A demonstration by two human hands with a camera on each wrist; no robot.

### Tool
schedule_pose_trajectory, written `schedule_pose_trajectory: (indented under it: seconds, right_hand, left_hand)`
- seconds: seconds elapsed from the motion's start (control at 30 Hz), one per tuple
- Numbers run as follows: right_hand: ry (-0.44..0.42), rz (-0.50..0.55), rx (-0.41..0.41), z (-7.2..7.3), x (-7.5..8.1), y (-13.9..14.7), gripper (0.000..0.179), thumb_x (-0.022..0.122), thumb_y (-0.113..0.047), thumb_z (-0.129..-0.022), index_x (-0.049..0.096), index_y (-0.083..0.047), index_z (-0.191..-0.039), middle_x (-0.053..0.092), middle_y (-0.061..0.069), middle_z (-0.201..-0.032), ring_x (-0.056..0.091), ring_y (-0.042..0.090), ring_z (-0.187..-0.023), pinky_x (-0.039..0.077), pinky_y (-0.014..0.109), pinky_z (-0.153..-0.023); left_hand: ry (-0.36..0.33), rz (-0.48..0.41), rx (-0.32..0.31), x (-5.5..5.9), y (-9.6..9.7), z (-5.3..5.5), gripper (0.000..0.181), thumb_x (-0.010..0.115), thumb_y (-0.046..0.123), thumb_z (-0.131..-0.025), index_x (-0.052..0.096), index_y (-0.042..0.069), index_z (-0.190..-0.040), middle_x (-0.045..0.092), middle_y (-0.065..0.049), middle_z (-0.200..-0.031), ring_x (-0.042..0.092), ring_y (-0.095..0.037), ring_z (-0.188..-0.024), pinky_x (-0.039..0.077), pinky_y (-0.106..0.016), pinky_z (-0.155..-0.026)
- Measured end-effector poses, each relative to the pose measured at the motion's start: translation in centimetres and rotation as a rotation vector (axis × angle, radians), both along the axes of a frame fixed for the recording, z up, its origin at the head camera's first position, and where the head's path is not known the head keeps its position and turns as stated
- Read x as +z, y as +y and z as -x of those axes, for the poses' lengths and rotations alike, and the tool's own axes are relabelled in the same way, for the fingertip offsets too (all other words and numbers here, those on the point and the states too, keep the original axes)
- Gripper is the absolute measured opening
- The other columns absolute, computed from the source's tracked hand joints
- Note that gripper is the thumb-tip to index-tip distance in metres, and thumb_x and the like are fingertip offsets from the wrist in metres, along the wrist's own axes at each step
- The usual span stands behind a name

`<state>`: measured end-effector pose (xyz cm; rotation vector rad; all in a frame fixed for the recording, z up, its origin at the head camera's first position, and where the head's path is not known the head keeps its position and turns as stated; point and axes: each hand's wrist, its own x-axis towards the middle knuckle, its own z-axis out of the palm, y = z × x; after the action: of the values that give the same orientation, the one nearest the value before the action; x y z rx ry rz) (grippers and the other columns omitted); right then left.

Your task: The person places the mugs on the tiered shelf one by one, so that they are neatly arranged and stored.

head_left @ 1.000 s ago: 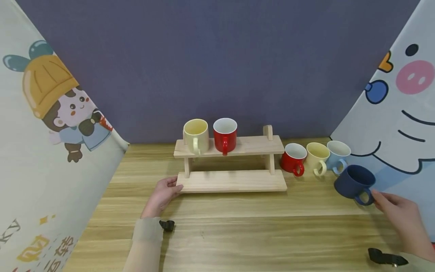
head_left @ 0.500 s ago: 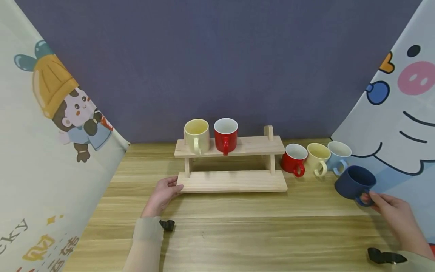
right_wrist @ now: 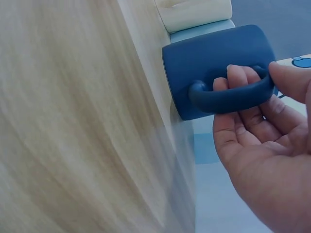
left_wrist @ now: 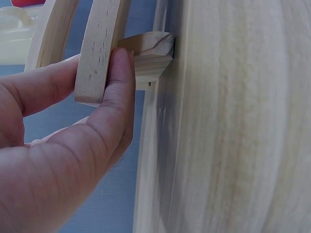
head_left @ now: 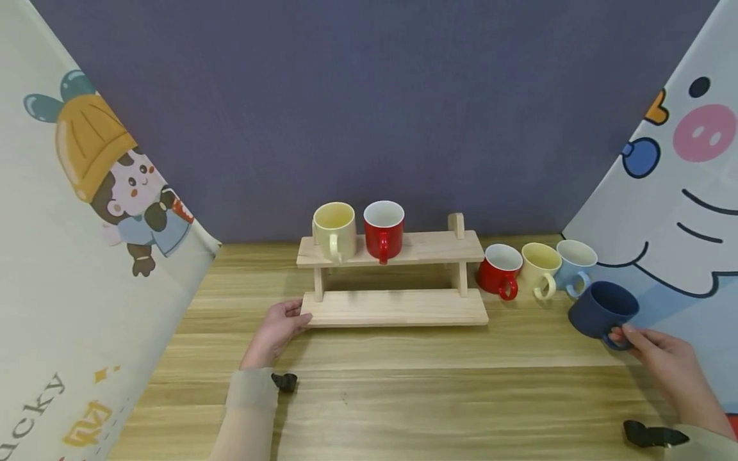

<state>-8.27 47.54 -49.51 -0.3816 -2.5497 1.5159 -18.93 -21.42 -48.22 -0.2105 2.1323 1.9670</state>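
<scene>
My left hand (head_left: 279,334) pinches the left end of the lower board of a two-tier wooden shelf rack (head_left: 398,307); in the left wrist view, the board (left_wrist: 98,58) sits between thumb and fingers. A dark blue mug (head_left: 596,312) stands at the right, and my right hand (head_left: 671,363) holds its handle. Seen from the right wrist, fingers pass through the loop of that handle (right_wrist: 233,99) with the thumb at its upper end. On the rack's upper tier are a pale yellow mug (head_left: 340,242) and a red mug (head_left: 384,238), handles facing me.
Right of the rack, another red mug (head_left: 497,272), a second pale yellow mug (head_left: 533,266) and a light blue mug (head_left: 571,266) stand in a row behind the dark blue one. A dark blue backdrop (head_left: 369,115) closes the table's far edge; printed cloths flank both sides.
My right hand has slid its fingers from the edge of the dark blue mug's handle into the loop. The left hand and the rack stay where they were.
</scene>
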Motion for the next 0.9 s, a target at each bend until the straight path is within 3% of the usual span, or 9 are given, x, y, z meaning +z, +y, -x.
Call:
schedule_pose_trajectory:
  seconds: [0.17, 0.23, 0.43, 0.53, 0.7, 0.9]
  right_hand:
    - [-0.033, -0.032, -0.014, 0.0, -0.1, -0.1, 0.061, 0.052, -0.038, -0.107, 0.06, 0.021, -0.12, 0.071, -0.011, -0.087, 0.054, -0.015, -0.082, 0.052, 0.012, -0.065]
    - [-0.03, 0.001, -0.026, -0.1, -0.3, -0.2, 0.054, 0.054, -0.038, -0.106, 0.066, 0.013, -0.116, 0.071, -0.01, -0.086, 0.054, -0.015, -0.082, 0.052, 0.012, -0.065]
    - [0.056, 0.324, -0.034, -0.5, -0.7, -0.8, 0.019, 0.065, -0.027, -0.102, 0.078, -0.02, -0.09, 0.073, -0.007, -0.085, 0.061, -0.009, -0.084, 0.051, 0.009, -0.069]
    - [0.087, 0.449, -0.027, -0.7, -0.7, -1.2, 0.017, 0.068, -0.022, -0.101, 0.08, -0.019, -0.089, 0.074, -0.003, -0.085, 0.063, -0.006, -0.086, 0.052, 0.01, -0.07]
    - [0.123, 0.481, -0.036, -0.8, -0.2, -2.2, 0.017, 0.068, -0.02, -0.101, 0.081, -0.014, -0.092, 0.074, -0.003, -0.086, 0.062, -0.005, -0.088, 0.051, 0.01, -0.07]
    - [0.161, 0.483, -0.143, -0.8, 1.2, -3.8, 0.014, 0.068, -0.023, -0.1, 0.077, -0.02, -0.089, 0.069, -0.009, -0.088, 0.064, 0.001, -0.083, 0.05, 0.008, -0.07]
  left_hand:
    - [-0.004, 0.001, -0.001, 0.0, 0.0, -0.1, 0.056, 0.061, -0.004, -0.1, 0.036, -0.013, -0.149, 0.054, -0.024, -0.124, 0.059, -0.027, -0.106, 0.056, -0.035, -0.089]
    - [-0.007, -0.003, 0.002, 0.0, 0.1, -0.1, 0.056, 0.062, -0.004, -0.1, 0.037, -0.013, -0.149, 0.054, -0.023, -0.124, 0.059, -0.027, -0.105, 0.056, -0.034, -0.089]
    - [-0.008, -0.006, 0.005, 0.2, 0.3, -0.1, 0.056, 0.061, -0.004, -0.1, 0.036, -0.013, -0.149, 0.054, -0.023, -0.124, 0.059, -0.026, -0.105, 0.056, -0.034, -0.089]
    - [-0.01, -0.009, 0.006, 0.3, 0.3, -0.1, 0.055, 0.06, -0.004, -0.1, 0.036, -0.014, -0.149, 0.054, -0.024, -0.124, 0.059, -0.026, -0.106, 0.055, -0.034, -0.09]
    - [-0.009, -0.005, 0.01, 0.4, 0.3, -0.2, 0.054, 0.061, -0.004, -0.1, 0.037, -0.013, -0.148, 0.056, -0.023, -0.123, 0.06, -0.026, -0.104, 0.056, -0.035, -0.09]
    - [-0.007, 0.001, 0.01, 0.4, 0.2, -0.3, 0.053, 0.061, -0.003, -0.1, 0.038, -0.014, -0.147, 0.057, -0.023, -0.121, 0.06, -0.025, -0.103, 0.056, -0.035, -0.088]
